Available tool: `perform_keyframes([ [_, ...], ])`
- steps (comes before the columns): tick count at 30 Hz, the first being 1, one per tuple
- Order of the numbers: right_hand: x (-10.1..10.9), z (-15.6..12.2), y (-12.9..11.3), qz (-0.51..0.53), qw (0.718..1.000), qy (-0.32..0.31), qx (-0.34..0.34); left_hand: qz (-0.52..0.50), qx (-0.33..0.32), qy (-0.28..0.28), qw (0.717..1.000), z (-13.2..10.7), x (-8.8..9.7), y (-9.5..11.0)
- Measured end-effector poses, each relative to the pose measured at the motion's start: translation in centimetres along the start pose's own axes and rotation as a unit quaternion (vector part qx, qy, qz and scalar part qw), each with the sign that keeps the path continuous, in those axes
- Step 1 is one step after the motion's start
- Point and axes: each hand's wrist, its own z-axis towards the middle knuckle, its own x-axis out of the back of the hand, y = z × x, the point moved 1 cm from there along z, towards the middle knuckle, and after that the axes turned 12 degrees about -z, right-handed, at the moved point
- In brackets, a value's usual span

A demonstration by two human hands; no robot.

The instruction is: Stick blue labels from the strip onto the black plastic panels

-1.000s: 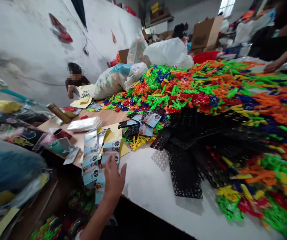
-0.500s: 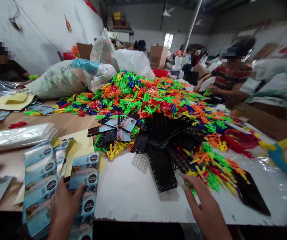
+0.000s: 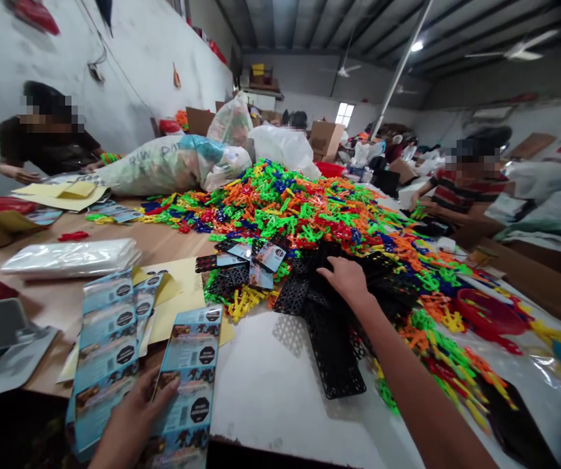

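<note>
My left hand (image 3: pixel 136 417) rests at the near table edge on a spread of blue printed cards (image 3: pixel 109 339), fingers curled over one card's edge (image 3: pixel 189 384). My right hand (image 3: pixel 346 279) reaches out over a heap of black perforated plastic plates (image 3: pixel 331 348), palm down with fingers bent onto the plates; whether it grips one is hidden. Behind the plates lies a large pile of multicoloured plastic pieces (image 3: pixel 300 208).
Yellow paper sheets (image 3: pixel 182 299) and a stack of clear bags (image 3: pixel 72 257) lie to the left. Filled sacks (image 3: pixel 172 163) stand at the back. One person (image 3: pixel 45 143) sits at far left, another person (image 3: pixel 466 189) at right. A red plastic ring (image 3: pixel 488 312) lies right.
My right hand has moved forward from the near edge onto the black plates. The camera has tilted up and turned slightly. My left hand stays on the cards.
</note>
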Motion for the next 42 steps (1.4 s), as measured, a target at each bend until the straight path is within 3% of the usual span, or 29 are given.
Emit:
perform_keyframes([
  [5,-0.1,-0.4,1.6,0.006,0.997,0.018,0.071,-0.165,0.147,-0.049,0.974,-2.5,-0.1,0.0],
  [12,-0.2,-1.0,1.1,0.019,0.990,0.046,0.135,-0.239,0.200,-0.130,0.942,-5.2,-0.3,0.9],
  [16,2.7,-1.9,1.6,0.028,0.972,0.226,0.064,-0.250,0.195,-0.120,0.941,-6.7,-0.3,0.9],
  [20,8.1,-4.9,2.3,0.135,0.914,0.382,-0.014,-0.266,0.196,-0.123,0.936,-7.6,0.1,0.0],
  [21,9.1,-5.9,2.0,0.176,0.905,0.386,-0.023,-0.264,0.198,-0.122,0.936,-7.8,0.3,-0.4],
  [22,9.7,-7.0,1.4,0.223,0.909,0.351,-0.016,-0.259,0.200,-0.119,0.937,-7.9,0.5,-0.8],
  [24,9.4,-8.8,-0.7,0.314,0.925,0.206,0.058,-0.252,0.207,-0.111,0.939,-8.2,0.8,-1.6],
  [27,5.8,-10.9,-5.4,0.403,0.888,0.010,0.219,-0.259,0.219,-0.086,0.937,-8.4,1.0,-2.2],
  [28,4.5,-11.4,-6.9,0.412,0.877,-0.016,0.246,-0.264,0.218,-0.075,0.936,-8.5,0.9,-2.2],
  [30,2.5,-12.5,-9.6,0.405,0.879,0.005,0.253,-0.279,0.209,-0.058,0.935,-8.4,0.4,-1.8],
  [32,2.0,-13.9,-11.6,0.403,0.879,0.056,0.249,-0.304,0.193,-0.049,0.932,-8.0,-0.6,-1.0],
  [34,2.7,-15.9,-13.3,0.433,0.860,0.061,0.262,-0.338,0.172,-0.044,0.924,-7.3,-1.9,0.0],
  [36,3.6,-18.0,-14.7,0.478,0.837,0.014,0.265,-0.372,0.149,-0.036,0.916,-6.4,-3.4,1.1],
  [39,3.8,-19.7,-16.5,0.550,0.807,-0.095,0.194,-0.401,0.117,-0.037,0.908,-5.1,-5.0,2.7],
  [42,2.8,-19.1,-17.7,0.649,0.736,-0.165,0.098,-0.375,0.086,-0.061,0.921,-4.4,-5.5,3.5],
])
